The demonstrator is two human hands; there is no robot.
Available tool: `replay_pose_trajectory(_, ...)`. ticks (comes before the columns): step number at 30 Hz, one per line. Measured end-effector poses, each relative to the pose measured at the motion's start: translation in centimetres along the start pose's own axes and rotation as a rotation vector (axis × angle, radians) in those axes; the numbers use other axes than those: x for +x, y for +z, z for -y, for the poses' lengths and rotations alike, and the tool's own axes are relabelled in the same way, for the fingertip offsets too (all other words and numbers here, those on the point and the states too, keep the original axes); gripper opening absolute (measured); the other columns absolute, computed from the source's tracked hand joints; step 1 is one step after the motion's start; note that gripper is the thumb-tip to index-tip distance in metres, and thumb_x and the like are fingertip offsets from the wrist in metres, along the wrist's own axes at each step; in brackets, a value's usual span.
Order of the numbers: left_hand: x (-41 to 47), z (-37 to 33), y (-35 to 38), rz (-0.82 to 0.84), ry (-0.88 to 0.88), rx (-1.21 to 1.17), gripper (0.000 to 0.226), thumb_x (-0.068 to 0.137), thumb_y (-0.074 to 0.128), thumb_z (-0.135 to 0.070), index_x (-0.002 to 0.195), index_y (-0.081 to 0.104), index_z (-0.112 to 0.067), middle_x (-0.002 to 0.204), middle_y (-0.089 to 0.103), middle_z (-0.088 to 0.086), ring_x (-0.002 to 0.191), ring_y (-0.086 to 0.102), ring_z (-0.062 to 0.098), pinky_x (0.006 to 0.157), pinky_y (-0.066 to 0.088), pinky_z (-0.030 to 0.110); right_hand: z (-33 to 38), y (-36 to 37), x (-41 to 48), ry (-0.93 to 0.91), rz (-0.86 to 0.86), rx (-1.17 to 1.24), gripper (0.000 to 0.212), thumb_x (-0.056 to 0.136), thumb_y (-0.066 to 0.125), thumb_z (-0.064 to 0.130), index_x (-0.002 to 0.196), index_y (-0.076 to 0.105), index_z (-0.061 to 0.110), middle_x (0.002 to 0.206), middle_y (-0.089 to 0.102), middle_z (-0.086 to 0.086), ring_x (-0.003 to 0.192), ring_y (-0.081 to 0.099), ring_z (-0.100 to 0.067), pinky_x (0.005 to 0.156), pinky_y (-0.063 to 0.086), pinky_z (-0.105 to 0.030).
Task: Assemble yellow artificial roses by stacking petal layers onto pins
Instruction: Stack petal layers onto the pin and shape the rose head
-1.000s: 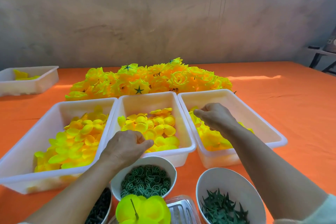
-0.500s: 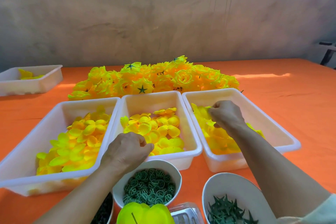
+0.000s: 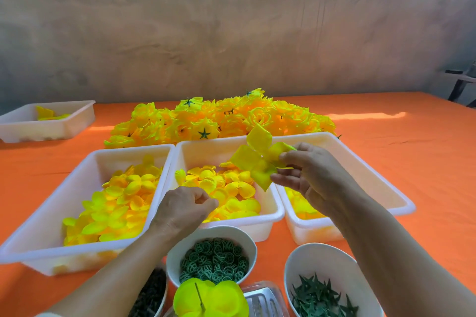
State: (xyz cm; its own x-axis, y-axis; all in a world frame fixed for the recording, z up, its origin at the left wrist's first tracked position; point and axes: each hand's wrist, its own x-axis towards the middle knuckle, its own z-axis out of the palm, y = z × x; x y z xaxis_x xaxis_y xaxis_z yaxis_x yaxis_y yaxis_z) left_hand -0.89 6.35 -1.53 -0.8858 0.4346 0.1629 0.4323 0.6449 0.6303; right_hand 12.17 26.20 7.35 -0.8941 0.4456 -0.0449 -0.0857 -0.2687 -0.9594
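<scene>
My right hand pinches a yellow four-lobed petal layer, held up above the gap between the middle tray and the right tray. My left hand hovers with curled fingers over the near edge of the middle tray, touching the small yellow petals; what it holds is hidden. At the bottom edge stands a pin with yellow-green petal layers stacked on it.
The left tray holds yellow-green petals. Bowls in front hold green rings, green star calyxes and dark pins. Finished yellow roses are piled behind the trays. Another tray stands far left on the orange cloth.
My right hand has risen out of the right tray with a petal layer pinched in it. My left hand stays at the middle tray's near edge.
</scene>
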Motion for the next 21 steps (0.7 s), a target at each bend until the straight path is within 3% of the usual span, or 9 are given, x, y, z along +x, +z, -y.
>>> replay_pose_trajectory(5, -0.8, -1.3, -3.3, -0.145, -0.096, -0.456, 0.020, 0.084, 0.072, -0.035, 0.070, 0.072, -0.020, 0.066, 0.064, -0.001, 0.069, 0.058, 0.020, 0.067, 0.048, 0.034, -0.1, 1.6, -3.5, -0.063, 0.026, -0.023, 0.015, 0.088, 0.054, -0.008, 0.085, 0.057, 0.007, 0.076, 0.069, -0.010, 0.062, 0.068, -0.020, 0.054, 0.057, -0.026)
replay_pose_trajectory(7, -1.9, -2.6, -5.5, -0.133, -0.180, -0.636, 0.032, 0.089, 0.064, -0.041, 0.073, 0.073, -0.015, 0.067, 0.064, 0.002, 0.066, 0.060, 0.018, 0.059, 0.048, 0.029, -0.4, 2.1, -4.6, -0.187, -0.030, -0.134, 0.017, 0.088, 0.055, -0.007, 0.082, 0.057, 0.009, 0.076, 0.064, -0.012, 0.065, 0.068, -0.022, 0.058, 0.058, -0.029)
replay_pose_trajectory(10, -4.6, -5.0, -8.3, 0.230, -0.366, -0.871, 0.066, 0.079, 0.052, -0.071, 0.080, 0.078, -0.010, 0.074, 0.071, 0.008, 0.064, 0.068, 0.017, 0.052, 0.050, 0.024, -1.5, 3.2, -6.1, -0.519, -0.154, -0.544, 0.018, 0.085, 0.061, 0.002, 0.075, 0.054, 0.016, 0.069, 0.061, -0.013, 0.063, 0.060, -0.028, 0.064, 0.057, -0.042)
replay_pose_trajectory(13, -7.2, -6.9, -9.7, 0.511, -0.411, -1.039, 0.084, 0.062, 0.056, -0.079, 0.096, 0.076, -0.005, 0.092, 0.073, 0.019, 0.076, 0.072, 0.028, 0.057, 0.056, 0.029, -3.0, 4.8, -7.9, -0.862, -0.119, -0.794, 0.014, 0.083, 0.063, 0.016, 0.080, 0.052, 0.024, 0.077, 0.066, 0.005, 0.069, 0.064, -0.009, 0.066, 0.053, -0.029)
replay_pose_trajectory(15, -8.6, -7.7, -10.0, 0.501, -0.389, -1.139, 0.074, 0.063, 0.069, -0.067, 0.109, 0.069, -0.009, 0.100, 0.073, 0.020, 0.080, 0.073, 0.030, 0.064, 0.059, 0.033, -3.9, 5.8, -8.8, -1.034, -0.078, -0.917, 0.008, 0.084, 0.063, 0.014, 0.085, 0.057, 0.018, 0.091, 0.068, 0.000, 0.083, 0.067, -0.019, 0.073, 0.053, -0.030)
replay_pose_trajectory(17, -9.5, -7.9, -10.3, 0.400, -0.325, -1.215, 0.047, 0.066, 0.079, -0.037, 0.104, 0.067, -0.015, 0.097, 0.074, 0.015, 0.076, 0.073, 0.028, 0.066, 0.060, 0.034, -4.5, 6.4, -9.4, -1.129, -0.055, -1.013, 0.003, 0.087, 0.059, 0.014, 0.087, 0.060, 0.011, 0.100, 0.068, -0.003, 0.094, 0.065, -0.022, 0.080, 0.048, -0.023)
replay_pose_trajectory(19, -10.1, -7.7, -10.4, 0.316, -0.263, -1.198, 0.025, 0.069, 0.076, -0.011, 0.093, 0.072, -0.015, 0.089, 0.072, 0.011, 0.067, 0.070, 0.021, 0.060, 0.059, 0.030, -4.7, 6.8, -9.9, -1.153, -0.007, -1.029, 0.006, 0.084, 0.058, 0.011, 0.089, 0.062, 0.010, 0.107, 0.067, -0.004, 0.103, 0.062, -0.020, 0.087, 0.043, -0.019)
replay_pose_trajectory(21, -10.6, -7.5, -10.5, 0.251, -0.222, -1.145, 0.021, 0.080, 0.065, 0.000, 0.096, 0.071, -0.013, 0.086, 0.071, 0.009, 0.065, 0.068, 0.017, 0.056, 0.057, 0.027, -4.6, 6.8, -10.4, -1.123, 0.053, -1.013, 0.020, 0.080, 0.056, 0.005, 0.096, 0.061, 0.013, 0.116, 0.064, -0.001, 0.113, 0.058, -0.017, 0.094, 0.041, -0.016)
